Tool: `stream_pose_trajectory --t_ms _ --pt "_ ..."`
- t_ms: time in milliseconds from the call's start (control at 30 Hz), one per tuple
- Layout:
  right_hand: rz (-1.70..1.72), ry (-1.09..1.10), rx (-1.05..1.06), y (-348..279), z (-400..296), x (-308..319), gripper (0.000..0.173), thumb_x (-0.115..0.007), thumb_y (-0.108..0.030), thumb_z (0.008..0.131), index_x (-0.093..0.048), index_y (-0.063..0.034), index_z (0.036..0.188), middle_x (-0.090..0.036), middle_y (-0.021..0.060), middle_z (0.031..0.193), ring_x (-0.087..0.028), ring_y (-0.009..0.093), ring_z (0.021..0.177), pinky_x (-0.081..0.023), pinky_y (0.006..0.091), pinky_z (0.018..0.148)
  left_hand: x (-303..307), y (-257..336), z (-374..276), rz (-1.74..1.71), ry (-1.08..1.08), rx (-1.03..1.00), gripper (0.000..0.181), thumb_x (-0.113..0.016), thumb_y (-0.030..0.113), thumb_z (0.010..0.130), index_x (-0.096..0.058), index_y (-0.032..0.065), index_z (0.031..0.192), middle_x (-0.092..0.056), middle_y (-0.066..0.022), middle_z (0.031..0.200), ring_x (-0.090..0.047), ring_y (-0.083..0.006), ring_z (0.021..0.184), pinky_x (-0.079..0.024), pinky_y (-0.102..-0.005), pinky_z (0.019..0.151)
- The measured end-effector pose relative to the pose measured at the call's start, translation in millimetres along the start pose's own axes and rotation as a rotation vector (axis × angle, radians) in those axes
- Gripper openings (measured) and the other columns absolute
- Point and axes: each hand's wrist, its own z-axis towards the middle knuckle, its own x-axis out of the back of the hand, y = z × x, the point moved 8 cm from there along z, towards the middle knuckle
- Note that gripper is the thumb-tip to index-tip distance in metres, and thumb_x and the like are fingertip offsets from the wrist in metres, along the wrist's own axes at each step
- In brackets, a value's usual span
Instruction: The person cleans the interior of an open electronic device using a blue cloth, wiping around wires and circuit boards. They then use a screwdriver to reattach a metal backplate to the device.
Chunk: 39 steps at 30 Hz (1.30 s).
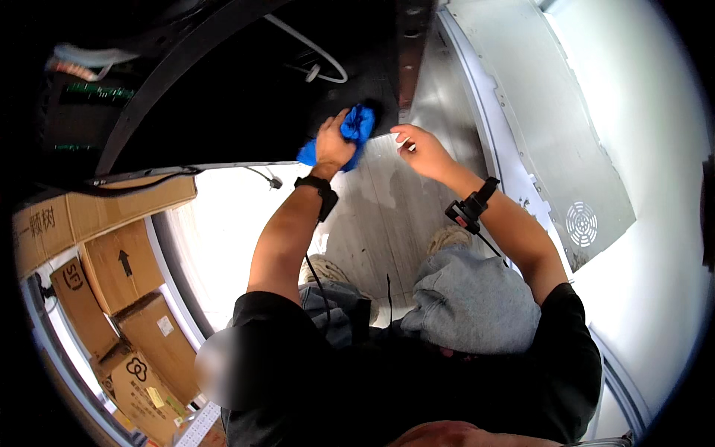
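Observation:
My left hand [334,142] grips a bunched blue cloth [359,122] and presses it on the front part of the black inner surface of a large cabinet [234,123]. Folds of the cloth stick out on both sides of the hand and hang over the cabinet's front edge. My right hand [420,150] is in the air near the cabinet's right corner post [408,67], with fingers curled and apart and nothing seen between them. Deeper inside, a pale flexible tube [318,50] bends above the dark surface. Much of the interior is too dark to make out.
A power plug on a black cord [273,182] lies by the cabinet's front edge. Cardboard boxes [125,262] are stacked at left. A grey vented metal panel [553,139] stands at right. Circuit boards [100,91] show at upper left. My knees [475,302] are bent above the wood-look floor [380,223].

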Motion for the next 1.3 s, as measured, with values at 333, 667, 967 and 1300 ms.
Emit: stream_pose_trajectory --t_ms 333,667,967,1300 --pt "-0.401 -0.031 0.236 -79 34 -76 0.094 -0.078 -0.027 0.073 -0.026 -0.0168 0.150 -0.032 0.0262 0.146 -0.042 0.048 0.127 -0.040 0.0509 0.104 19 3 -69 -1.291 0.121 0.651 0.047 -0.073 0.007 0.083 -0.053 0.0063 0.125 -0.062 -0.0091 0.117 -0.061 -0.0219 0.103 -0.052 -0.0382 0.089" --pt "-0.773 -0.103 0.248 -82 110 -149 0.080 -0.072 -0.009 0.077 -0.034 -0.0243 0.145 -0.047 0.0199 0.116 -0.057 0.041 0.100 -0.054 0.0474 0.081 127 -119 -135 -0.708 0.331 0.833 0.064 -0.067 0.007 0.085 -0.037 0.0029 0.141 -0.051 -0.0139 0.135 -0.060 -0.0227 0.101 -0.052 -0.0317 0.078" --pt "-0.989 -0.251 0.366 -35 147 -236 0.028 -0.059 -0.021 0.086 -0.066 -0.0229 0.114 -0.050 0.0113 0.121 -0.051 0.036 0.113 -0.049 0.0531 0.089 172 -91 -111 -0.559 0.298 0.640 0.026 -0.066 0.013 0.087 -0.068 0.0018 0.110 -0.072 -0.0073 0.091 -0.065 -0.0121 0.088 -0.050 -0.0283 0.080" --pt "-1.109 -0.280 0.577 -32 133 -232 0.043 -0.057 -0.018 0.085 -0.061 -0.0314 0.125 -0.043 0.0100 0.136 -0.050 0.033 0.108 -0.054 0.0448 0.074 171 -96 -109 -0.482 0.265 0.648 0.022 -0.064 0.018 0.089 -0.071 0.0016 0.102 -0.068 -0.0060 0.070 -0.062 -0.0078 0.068 -0.049 -0.0269 0.066"
